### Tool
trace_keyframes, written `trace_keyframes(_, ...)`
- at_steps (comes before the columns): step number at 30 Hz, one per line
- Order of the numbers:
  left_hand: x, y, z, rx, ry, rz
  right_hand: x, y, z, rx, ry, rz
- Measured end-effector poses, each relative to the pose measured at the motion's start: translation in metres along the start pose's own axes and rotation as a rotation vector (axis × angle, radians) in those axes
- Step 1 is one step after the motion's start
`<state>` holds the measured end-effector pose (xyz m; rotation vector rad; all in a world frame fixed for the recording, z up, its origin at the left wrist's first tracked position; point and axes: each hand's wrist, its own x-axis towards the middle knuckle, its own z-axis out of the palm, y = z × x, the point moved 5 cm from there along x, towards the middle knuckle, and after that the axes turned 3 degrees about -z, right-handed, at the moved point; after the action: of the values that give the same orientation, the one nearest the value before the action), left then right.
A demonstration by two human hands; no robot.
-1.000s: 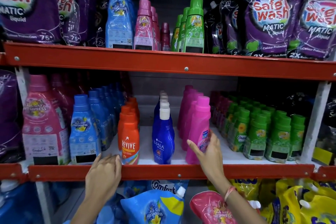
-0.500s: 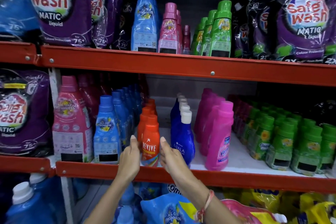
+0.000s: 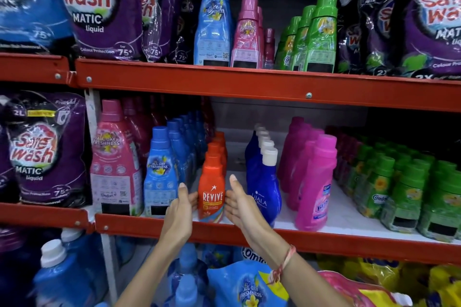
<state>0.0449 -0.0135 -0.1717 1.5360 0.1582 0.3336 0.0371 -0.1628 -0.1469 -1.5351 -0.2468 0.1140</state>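
An orange bottle labelled Revive (image 3: 212, 182) stands upright at the front of the middle shelf, first in a row of like bottles. My left hand (image 3: 180, 209) lies against its left side with fingers straight and pointing up. My right hand (image 3: 240, 204) is on the bottle's right side, fingers also straight, thumb close to the label. Whether the palms press the bottle or just touch it is unclear. A red thread band circles my right wrist.
A blue Comfort bottle (image 3: 159, 172) stands left of the orange row and a dark blue Ujala bottle (image 3: 264, 189) right of it, then pink bottles (image 3: 315, 182) and green ones (image 3: 404, 194). The red shelf edge (image 3: 324, 239) runs under my wrists. Pouches (image 3: 244, 286) fill the shelf below.
My right hand left the pink bottle and came left to the orange bottle. My left hand rose from the shelf edge to the bottle's other side. The view shifted left.
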Motion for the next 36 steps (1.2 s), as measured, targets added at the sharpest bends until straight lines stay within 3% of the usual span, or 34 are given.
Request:
trace_keyframes(11, 0.000, -0.001, -0.001, 0.120, 0.015, 0.017, -0.010, -0.004, 0.001, -0.081, 0.074, 0.021)
trace_keyframes(14, -0.022, 0.016, 0.000, 0.267, 0.210, 0.271, -0.026, -0.015, -0.005, -0.230, 0.099, -0.136)
trace_keyframes(16, -0.047, 0.036, 0.006, 0.178, 0.338, 0.544, -0.041, -0.021, -0.020, -0.298, 0.182, -0.270)
trace_keyframes(18, -0.060, 0.047, 0.025, 0.097, 0.255, 0.672, -0.055, -0.021, -0.039, -0.307, 0.279, -0.356)
trace_keyframes(21, -0.053, 0.039, 0.064, 0.013, -0.029, 0.454, -0.065, -0.018, -0.063, -0.307, 0.382, -0.386)
trace_keyframes(26, -0.039, 0.019, 0.102, 0.083, -0.201, 0.055, -0.065, -0.015, -0.077, -0.307, 0.416, -0.324)
trace_keyframes(36, -0.046, 0.017, 0.105, 0.028, -0.254, -0.067, -0.046, -0.015, -0.091, -0.183, 0.416, -0.193)
